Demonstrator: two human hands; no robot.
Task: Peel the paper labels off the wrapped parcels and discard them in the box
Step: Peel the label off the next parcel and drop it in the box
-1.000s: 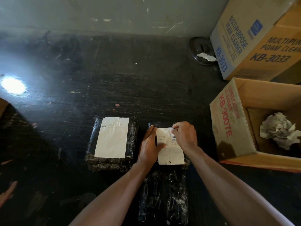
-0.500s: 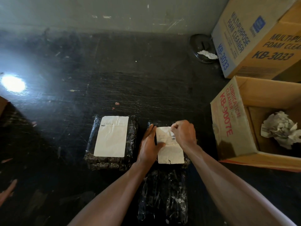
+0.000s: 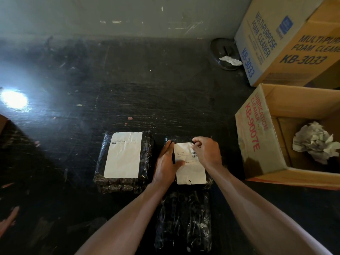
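Three black plastic-wrapped parcels lie on the dark floor. The left parcel (image 3: 147, 162) carries a full white label (image 3: 123, 155). The middle parcel (image 3: 208, 181) has a white label (image 3: 191, 171) with a barcode. My left hand (image 3: 166, 163) presses flat on that parcel's left side, thumb on the label. My right hand (image 3: 207, 150) pinches the label's top right corner. A third parcel (image 3: 184, 221), with no label showing, lies nearer me between my forearms. An open cardboard box (image 3: 257, 144) at the right holds crumpled paper (image 3: 314, 144).
A closed foam-cleaner carton (image 3: 287, 39) stands behind the open box. A dark round lid (image 3: 223, 56) with a paper scrap lies by the wall. A bright light spot (image 3: 13, 99) glares at the left. Another person's fingers (image 3: 8, 219) show at the lower left edge.
My right hand has shifted slightly at the label's top right corner. The label stays flat on the parcel and my left hand holds its place.
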